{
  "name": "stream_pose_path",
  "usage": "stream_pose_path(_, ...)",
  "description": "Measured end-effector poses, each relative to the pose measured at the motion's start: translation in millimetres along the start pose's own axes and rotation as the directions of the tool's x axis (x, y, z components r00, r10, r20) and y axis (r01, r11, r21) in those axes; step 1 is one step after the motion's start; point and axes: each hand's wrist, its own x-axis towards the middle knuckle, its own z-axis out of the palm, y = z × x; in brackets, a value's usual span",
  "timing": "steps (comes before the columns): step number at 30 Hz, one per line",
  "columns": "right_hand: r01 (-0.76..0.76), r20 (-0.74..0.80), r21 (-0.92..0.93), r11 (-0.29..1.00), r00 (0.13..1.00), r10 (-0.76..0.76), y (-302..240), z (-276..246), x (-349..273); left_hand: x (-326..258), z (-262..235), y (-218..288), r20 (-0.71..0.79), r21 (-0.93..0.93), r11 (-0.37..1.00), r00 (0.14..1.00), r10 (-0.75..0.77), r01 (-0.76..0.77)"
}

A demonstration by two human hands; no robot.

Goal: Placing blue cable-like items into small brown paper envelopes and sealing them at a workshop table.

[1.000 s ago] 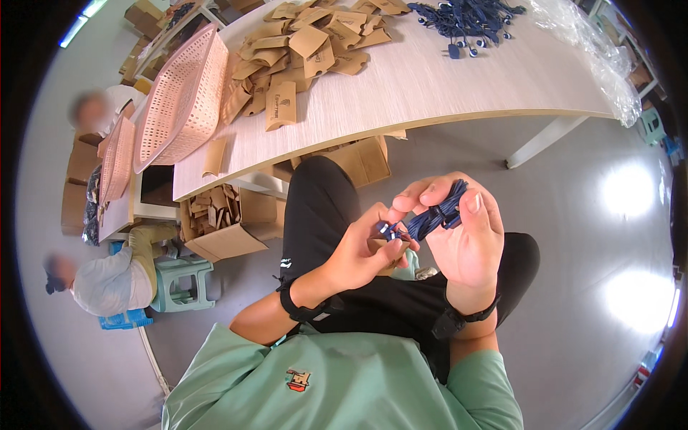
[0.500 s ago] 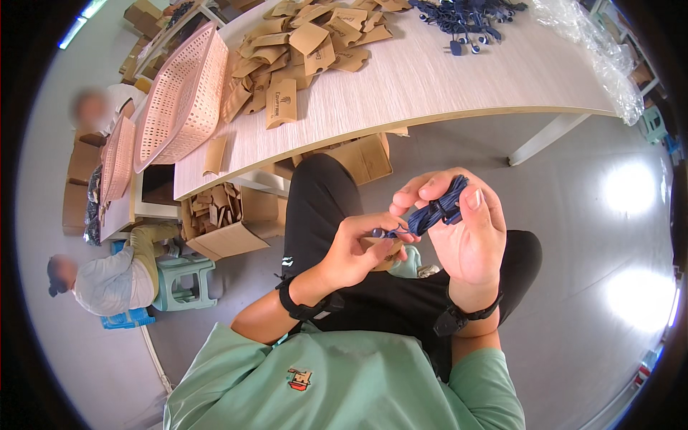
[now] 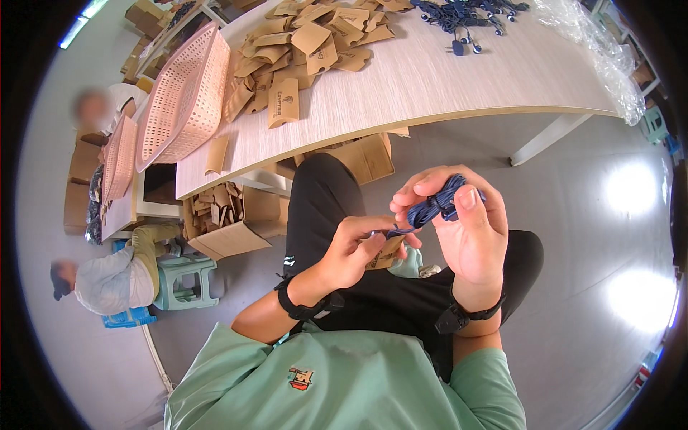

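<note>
Blue coiled cable (image 3: pixel 437 204) gripped in right hand (image 3: pixel 469 229) fingers, left hand (image 3: pixel 355 251) fingers pinching brown card sleeve (image 3: pixel 385 254)

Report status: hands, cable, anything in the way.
Right hand shut on dark blue cable bundle. Left hand pinching its loose end and a brown card sleeve. Nothing in the way.

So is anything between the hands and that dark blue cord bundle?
Nothing visible. The right hand already grips the coiled blue cord, fingers wrapped around it. The left hand pinches the cord's loose end together with a brown card sleeve, right beside it.
</note>
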Motion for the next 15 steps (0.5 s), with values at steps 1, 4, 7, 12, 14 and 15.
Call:
stream_pose_path(1, 0.000, 0.000, 0.000, 1.000, 1.000, 0.000, 0.5, -0.2, 0.2, -0.6, 0.5, -1.0, -0.010, 0.006, 1.000, 1.000, 0.027, -0.027)
stream_pose_path(4, 0.015, 0.028, -0.021, 1.000, 1.000, -0.014, 2.7, 1.0, 1.0, -0.3, 1.1, 0.3, -0.003, 0.046, 0.997, 0.998, 0.065, -0.065)
stream_pose_path(7, 0.008, 0.009, -0.009, 1.000, 1.000, -0.008, 2.9, 3.6, -0.9, 0.2, 2.2, 0.2, 0.017, 0.122, 0.988, 0.995, 0.095, -0.096)
stream_pose_path(12, -0.013, 0.051, 0.021, 1.000, 0.999, 0.012, 2.7, 4.9, -1.8, 2.5, 5.6, -4.4, -0.008, 0.228, 0.965, 0.991, 0.132, -0.127)
stream_pose_path(14, -0.008, 0.040, 0.000, 1.000, 0.999, 0.008, -1.2, 6.3, -2.9, 4.1, 5.3, -1.0, 0.042, 0.317, 0.933, 0.985, 0.166, -0.171)
stream_pose_path(15, -0.003, 0.031, -0.020, 1.000, 0.999, 0.004, -3.2, 7.0, -3.2, 4.6, 2.9, 0.2, 0.042, 0.318, 0.933, 0.985, 0.166, -0.171)
